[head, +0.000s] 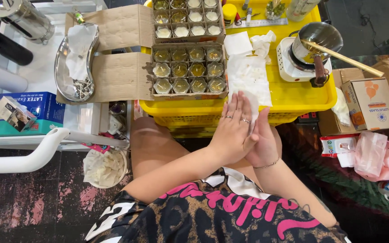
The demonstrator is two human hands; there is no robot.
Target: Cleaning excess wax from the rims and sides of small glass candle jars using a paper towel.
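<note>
From the head camera we see the left hand [234, 130] laid flat over the right hand [263, 145], palms pressed together, fingers straight and closed, pointing toward twelve o'clock. A white tissue [252, 102] is sandwiched between them (only its top edge peeks out at twelve o'clock past the fingertips). Its long axis runs along the fingers. At eleven o'clock, near, sits the cardboard tray of small glass jars [189, 70] on the yellow crate [300, 96].
</note>
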